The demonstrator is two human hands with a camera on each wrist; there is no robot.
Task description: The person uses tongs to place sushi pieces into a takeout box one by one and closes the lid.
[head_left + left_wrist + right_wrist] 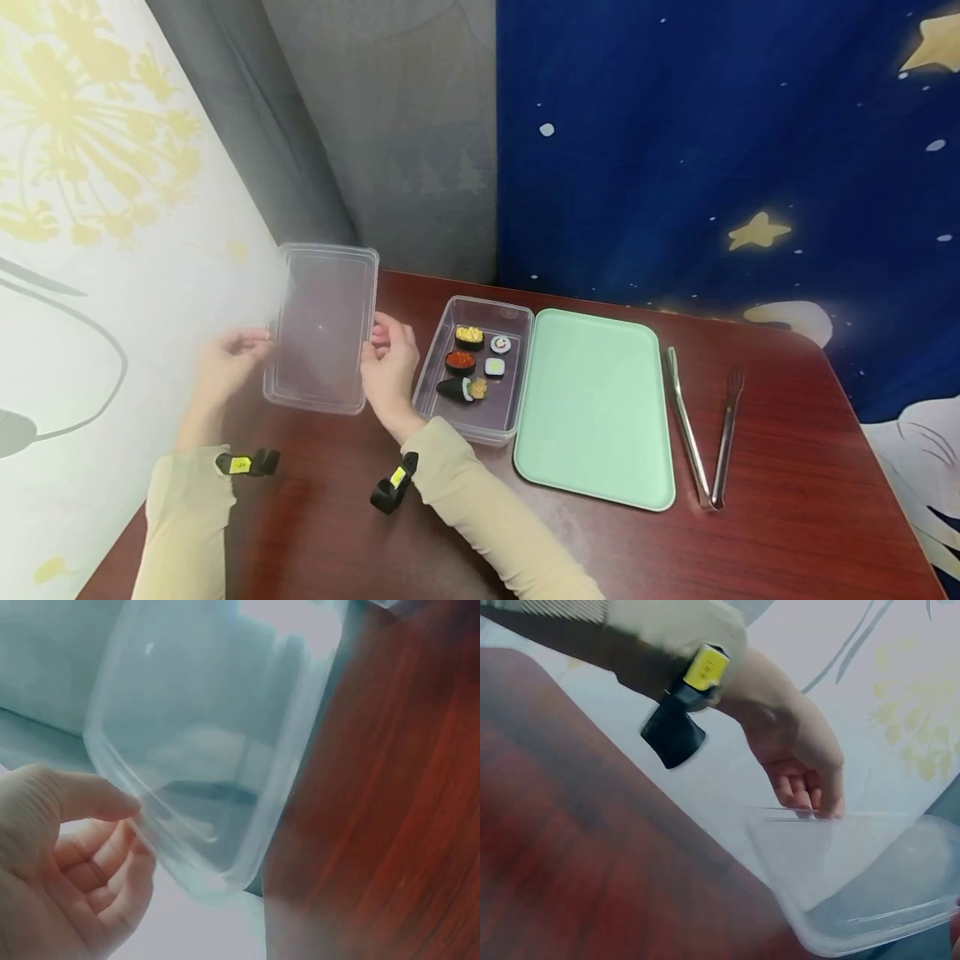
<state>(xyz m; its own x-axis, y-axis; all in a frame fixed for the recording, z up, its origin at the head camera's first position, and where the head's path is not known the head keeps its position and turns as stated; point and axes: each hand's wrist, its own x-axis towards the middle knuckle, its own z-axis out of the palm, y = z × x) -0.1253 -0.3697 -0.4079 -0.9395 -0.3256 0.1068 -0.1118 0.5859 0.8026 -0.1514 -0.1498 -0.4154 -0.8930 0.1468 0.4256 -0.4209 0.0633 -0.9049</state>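
Observation:
A clear plastic lid point(321, 327) is up above the table's left part, one hand at each long side. My left hand point(228, 358) pinches its left edge between thumb and fingers, as the left wrist view shows with the hand point(82, 847) close up. On the opposite edge, my right hand point(392, 367) grips the rim. Right of that hand stands a clear plastic container point(506, 396) without a cover. Inside lie several sushi pieces: a yellow-topped one point(469, 336), a red roe one point(461, 362), two small rolls point(500, 343) and a dark hand roll point(456, 389).
A pale green tray point(596, 408) lies directly beside the container. Metal tongs point(686, 425) rest spread apart to its right on the dark red wooden table point(795, 475). A patterned white curtain point(90, 275) borders the left, and a blue star curtain point(675, 150) hangs behind.

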